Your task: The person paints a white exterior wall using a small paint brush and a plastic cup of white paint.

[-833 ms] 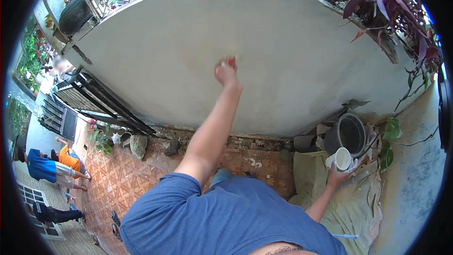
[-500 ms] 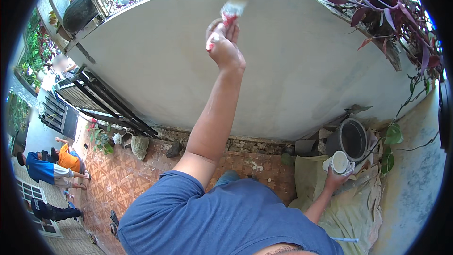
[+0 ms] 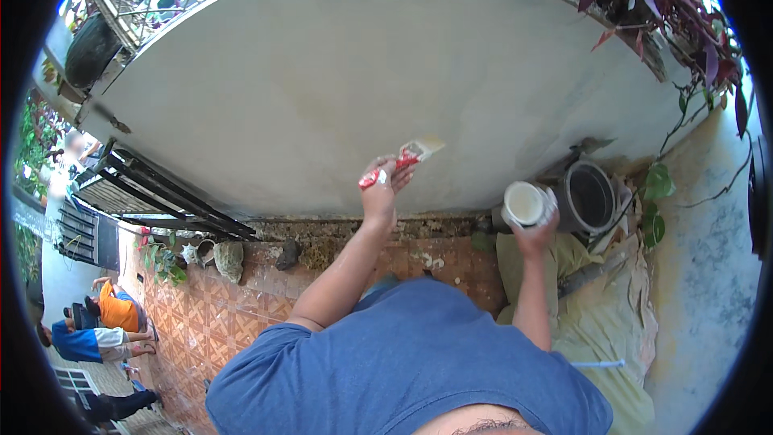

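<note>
At centre of the head view, twelve o'clock toward the top of the pale wall (image 3: 322,97): left hand (image 3: 382,197), fingers closed on a red-handled paintbrush (image 3: 414,153); long axis eight to two o'clock, bristles at two. Between three and four o'clock from the brush, apart from it: white cup (image 3: 507,211), mouth toward the camera, contents unclear. At the cup: right hand (image 3: 538,234), fingers wrapped about it. At three o'clock beyond: dark bucket (image 3: 569,213). Bristle contact with the wall: cannot tell.

No readable lettering, numbers or signs anywhere.
</note>
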A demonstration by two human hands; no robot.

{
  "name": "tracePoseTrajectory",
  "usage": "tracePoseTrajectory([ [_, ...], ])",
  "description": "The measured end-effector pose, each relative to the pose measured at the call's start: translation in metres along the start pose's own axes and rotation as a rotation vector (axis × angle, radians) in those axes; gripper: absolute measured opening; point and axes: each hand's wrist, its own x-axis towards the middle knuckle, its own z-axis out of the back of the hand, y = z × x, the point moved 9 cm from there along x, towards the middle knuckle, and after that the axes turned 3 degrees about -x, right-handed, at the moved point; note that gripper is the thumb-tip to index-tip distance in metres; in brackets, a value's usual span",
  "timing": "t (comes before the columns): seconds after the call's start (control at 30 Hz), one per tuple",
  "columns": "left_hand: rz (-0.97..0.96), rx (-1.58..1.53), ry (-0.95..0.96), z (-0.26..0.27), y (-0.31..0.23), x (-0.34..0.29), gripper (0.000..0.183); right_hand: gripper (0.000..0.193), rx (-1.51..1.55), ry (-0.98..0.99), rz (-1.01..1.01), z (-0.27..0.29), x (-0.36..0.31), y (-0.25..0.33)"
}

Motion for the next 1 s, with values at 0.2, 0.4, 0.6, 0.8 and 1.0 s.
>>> tracePoseTrajectory([
  [0.2,-0.117,0.148,0.238,-0.043,-0.080,-0.032,0.020,0.084,0.291,0.164,0.041,-0.086,0.028,0.066],
  [0.4,-0.063,0.327,0.291,-0.043,-0.083,-0.033,0.019,0.097,0.145,0.212,0.277,-0.117,0.032,0.127],
  [0.6,-0.092,0.792,0.312,-0.013,-0.046,-0.014,0.020,0.098,0.171,0.293,0.424,-0.136,0.008,0.166],
  [0.8,0.203,0.490,0.307,0.011,-0.015,-0.003,0.023,0.096,0.120,0.441,0.383,-0.151,-0.008,0.168],
  [1.0,0.411,0.019,0.233,0.056,0.012,-0.002,0.022,0.097,-0.003,0.458,0.234,-0.144,-0.013,0.144],
])
